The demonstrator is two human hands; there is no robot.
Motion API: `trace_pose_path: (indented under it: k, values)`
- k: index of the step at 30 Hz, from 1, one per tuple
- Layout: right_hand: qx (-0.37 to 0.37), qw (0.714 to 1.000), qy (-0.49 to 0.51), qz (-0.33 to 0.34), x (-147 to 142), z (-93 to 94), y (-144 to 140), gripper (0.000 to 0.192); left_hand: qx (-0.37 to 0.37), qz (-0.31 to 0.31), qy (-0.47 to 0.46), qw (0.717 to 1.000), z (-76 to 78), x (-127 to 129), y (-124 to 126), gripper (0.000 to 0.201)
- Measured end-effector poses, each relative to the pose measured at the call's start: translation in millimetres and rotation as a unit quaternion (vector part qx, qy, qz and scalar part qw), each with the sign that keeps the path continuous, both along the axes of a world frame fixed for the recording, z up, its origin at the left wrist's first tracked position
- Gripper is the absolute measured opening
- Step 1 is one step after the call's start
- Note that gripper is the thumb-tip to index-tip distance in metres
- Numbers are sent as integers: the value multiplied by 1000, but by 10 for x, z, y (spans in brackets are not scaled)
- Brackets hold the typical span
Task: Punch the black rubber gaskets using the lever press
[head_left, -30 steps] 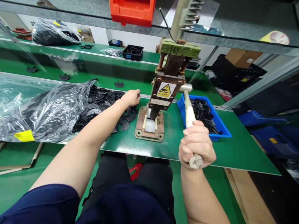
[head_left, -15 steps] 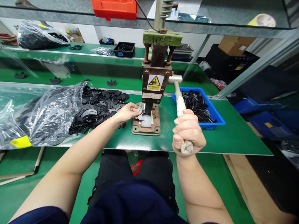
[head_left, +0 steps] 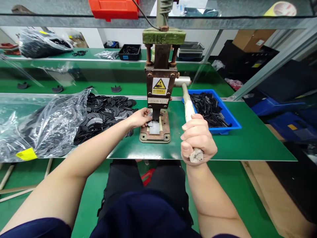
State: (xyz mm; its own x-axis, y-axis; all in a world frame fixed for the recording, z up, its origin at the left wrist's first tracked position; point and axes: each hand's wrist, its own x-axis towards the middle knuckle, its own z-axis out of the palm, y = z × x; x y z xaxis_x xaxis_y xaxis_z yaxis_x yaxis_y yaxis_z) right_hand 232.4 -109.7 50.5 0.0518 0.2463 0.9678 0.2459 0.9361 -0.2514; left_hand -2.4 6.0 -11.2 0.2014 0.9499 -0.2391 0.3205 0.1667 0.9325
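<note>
My left hand pinches a thin curved grey-black piece by its left side. That piece sits beside the lower end of the ram on the hand press, just above a small pale metal plate on the base. Its far end is hidden by the ram and my fingers. Wrapped in pale tape, the press lever slants toward me. My right hand is closed around the lever's near end. Left of the press, a heap of similar curved pieces spills out of a clear plastic bag.
Right of the press stands a blue bin with many narrow black parts. A few curved pieces lie on the green strip behind. A black tray rests farther back. A metal shelf with a red bin crosses overhead.
The view has shifted slightly, so the press appears farther left. My left hand has moved a little closer to the ram, and the curved piece has turned slightly. My right hand keeps its grip on the lever.
</note>
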Motion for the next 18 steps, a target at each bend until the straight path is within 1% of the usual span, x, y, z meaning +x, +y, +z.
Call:
trace_pose_path:
  k: [3,8,10,13,15,17,18]
  values:
    - [8,1000,7,-1,-15,-1,5,28,-15,-1,28,999,18,43,29,41]
    - [9,1000,-5,-4,-2,3,9,28,-45,-13,49,998,89,88,89,32]
    - [10,1000,-12,-3,11,9,9,26,-59,-13,47,997,116,94,104,34]
    - [10,1000,-16,-4,33,23,10,24,-62,-2,21,998,139,105,70,39]
    - [7,1000,-24,-4,48,33,7,23,-56,17,-2,998,161,104,-3,38]
    - [2,1000,-30,-3,58,40,1,23,-63,31,-51,996,214,66,-98,36]
    - [0,999,-32,-1,59,42,-2,23,-71,25,-87,993,255,25,-141,35]
